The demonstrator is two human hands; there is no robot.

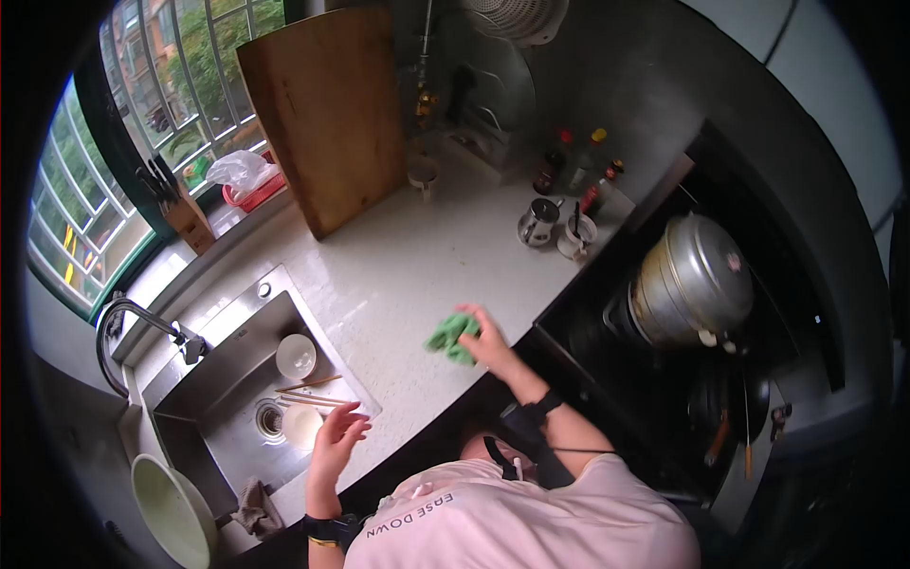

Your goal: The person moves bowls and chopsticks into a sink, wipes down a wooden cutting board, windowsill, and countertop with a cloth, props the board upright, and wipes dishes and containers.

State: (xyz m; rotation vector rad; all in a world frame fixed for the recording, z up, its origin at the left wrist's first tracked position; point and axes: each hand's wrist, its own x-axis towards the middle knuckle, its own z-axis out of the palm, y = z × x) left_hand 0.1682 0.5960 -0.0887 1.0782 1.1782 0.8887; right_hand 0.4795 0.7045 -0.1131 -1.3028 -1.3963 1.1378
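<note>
My right hand (488,343) grips a crumpled green cloth (452,338) on the pale countertop (427,275), near its front edge. Over the near right rim of the steel sink (218,379), my left hand (336,438) is raised with its fingers apart and nothing in them. Beside that hand, inside the sink, lie a white bowl (302,427) and several chopsticks (313,398). A second white bowl (296,357) sits farther back in the basin.
A large metal pot (697,280) stands on the black stove at right. Near it are a steel pitcher (538,223), a white jar (576,237) and several bottles. A wooden board (327,123) leans at the back. Left are a faucet (142,308) and green basin (171,512).
</note>
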